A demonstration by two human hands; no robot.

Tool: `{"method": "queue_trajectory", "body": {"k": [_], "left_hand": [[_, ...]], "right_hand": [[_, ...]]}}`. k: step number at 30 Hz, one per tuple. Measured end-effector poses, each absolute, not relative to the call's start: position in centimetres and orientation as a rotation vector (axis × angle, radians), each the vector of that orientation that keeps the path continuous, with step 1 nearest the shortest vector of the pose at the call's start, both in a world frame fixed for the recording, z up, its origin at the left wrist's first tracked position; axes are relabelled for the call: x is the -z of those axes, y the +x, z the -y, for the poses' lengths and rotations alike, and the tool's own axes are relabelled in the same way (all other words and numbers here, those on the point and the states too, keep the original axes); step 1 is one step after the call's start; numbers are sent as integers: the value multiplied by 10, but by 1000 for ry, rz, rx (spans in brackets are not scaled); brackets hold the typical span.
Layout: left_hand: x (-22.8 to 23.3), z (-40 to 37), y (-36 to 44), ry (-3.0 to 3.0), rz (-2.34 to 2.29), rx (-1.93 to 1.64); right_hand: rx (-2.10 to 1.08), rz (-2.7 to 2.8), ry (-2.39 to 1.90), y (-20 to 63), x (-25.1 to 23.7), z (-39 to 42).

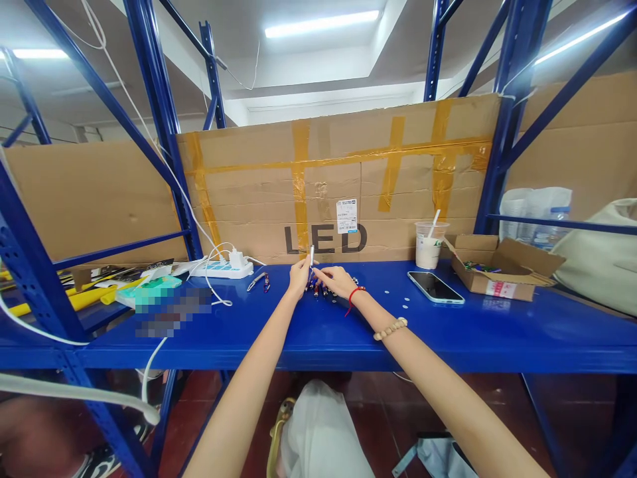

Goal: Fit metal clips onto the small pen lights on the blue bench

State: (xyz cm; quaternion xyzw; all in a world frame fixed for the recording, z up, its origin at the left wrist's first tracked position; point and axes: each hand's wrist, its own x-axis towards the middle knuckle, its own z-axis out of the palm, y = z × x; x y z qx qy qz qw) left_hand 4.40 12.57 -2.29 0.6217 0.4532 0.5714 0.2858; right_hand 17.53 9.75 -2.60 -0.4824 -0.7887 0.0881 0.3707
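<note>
Though tiny, pen (312,255) in left hand (299,277) (upright)

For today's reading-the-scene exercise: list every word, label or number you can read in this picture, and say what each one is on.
"LED": large dark letters on the taped cardboard sheet behind the blue shelf.
White sticker on that cardboard: print too small to read.
Label on the small open carton: too small to read.
Drink cup: marking unreadable.

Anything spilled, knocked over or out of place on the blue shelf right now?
Nothing spilled. The cup stands upright, the phone lies flat. The left hand holds a small pen-like piece upright; the right hand rests on the pile of pieces.
</note>
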Motion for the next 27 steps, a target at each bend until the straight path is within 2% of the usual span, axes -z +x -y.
{"method": "queue_trajectory", "body": {"k": [8,18,27], "left_hand": [[23,-124,48,1356,-935,-1497],[17,-123,44,995,-918,-1449],[17,-123,41,969,-920,-1396]], "right_hand": [[-71,1959,-1199,177,29,-105],[-320,1716,-1044,179,31,-111],[-113,1810,-1070,182,31,-108]]}}
